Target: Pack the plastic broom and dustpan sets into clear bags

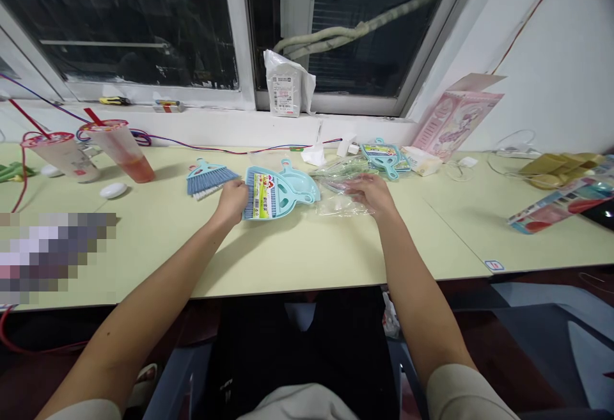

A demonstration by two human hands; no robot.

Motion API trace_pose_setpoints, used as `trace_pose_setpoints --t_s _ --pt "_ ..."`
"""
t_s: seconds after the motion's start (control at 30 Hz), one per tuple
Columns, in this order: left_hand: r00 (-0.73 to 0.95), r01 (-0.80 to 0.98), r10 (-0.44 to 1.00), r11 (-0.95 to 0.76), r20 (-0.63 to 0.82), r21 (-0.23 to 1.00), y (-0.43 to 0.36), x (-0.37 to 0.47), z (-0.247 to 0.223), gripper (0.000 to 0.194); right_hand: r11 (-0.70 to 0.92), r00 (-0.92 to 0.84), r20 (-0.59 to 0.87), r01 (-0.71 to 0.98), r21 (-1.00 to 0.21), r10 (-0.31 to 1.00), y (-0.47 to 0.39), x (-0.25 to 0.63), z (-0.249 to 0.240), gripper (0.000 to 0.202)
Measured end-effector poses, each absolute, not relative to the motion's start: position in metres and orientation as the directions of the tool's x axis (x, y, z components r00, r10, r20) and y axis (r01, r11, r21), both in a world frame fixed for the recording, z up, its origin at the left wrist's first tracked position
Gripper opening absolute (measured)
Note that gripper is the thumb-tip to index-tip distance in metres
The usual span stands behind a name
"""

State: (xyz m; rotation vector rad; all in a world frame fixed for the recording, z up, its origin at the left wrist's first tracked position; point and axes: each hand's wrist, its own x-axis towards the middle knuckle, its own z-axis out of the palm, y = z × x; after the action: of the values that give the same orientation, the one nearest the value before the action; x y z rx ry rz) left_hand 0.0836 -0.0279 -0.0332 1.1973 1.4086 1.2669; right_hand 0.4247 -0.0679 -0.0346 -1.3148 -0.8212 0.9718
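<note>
Over the worktop [307, 260], blue dustpan set [273, 197] one side, clear plastic [336, 203] the other!
Midway between front and back edges, the left hand [233, 201] clasps the set by its bristle end; just beside, the right hand [375, 195] grasps the crumpled plastic. And look nearer the back edge: a second dustpan set [384, 159] lies beyond the right hand, another brush [210, 180] past the left.

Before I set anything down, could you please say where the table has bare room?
The table is bare between its front edge and the dustpan set, and between the right hand and the long box. It's crowded from the clear wrapper back to a second set.
</note>
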Motion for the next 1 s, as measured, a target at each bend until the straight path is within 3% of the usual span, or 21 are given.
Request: trace_pose_setpoints --t_s 0.4,0.63,0.8,1.0 --pt "-0.044 -0.145 0.995 0.078 -0.085 0.986 -0.024 0.087 -0.042 0.01 -0.065 0.178 -0.125 -0.308 -0.949 0.976 -0.063 0.421 -0.042 0.027" --pt "-0.011 -0.233 0.994 0.107 -0.112 0.967 -0.026 0.088 -0.037 0.014 -0.117 -0.007 -0.121 -0.333 -0.936 0.993 -0.073 0.406 -0.035 0.034" --pt "-0.033 -0.26 0.996 0.069 -0.08 0.963 -0.024 0.084 -0.036 0.018 -0.078 0.027 -0.086 -0.212 -0.974 0.996 -0.077 0.406 -0.034 0.04" --pt "-0.042 -0.247 0.996 0.066 -0.079 0.967 -0.023 0.086 -0.039 0.015 -0.038 -0.02 -0.035 -0.224 -0.974 0.999 -0.083 0.4 -0.027 0.038"
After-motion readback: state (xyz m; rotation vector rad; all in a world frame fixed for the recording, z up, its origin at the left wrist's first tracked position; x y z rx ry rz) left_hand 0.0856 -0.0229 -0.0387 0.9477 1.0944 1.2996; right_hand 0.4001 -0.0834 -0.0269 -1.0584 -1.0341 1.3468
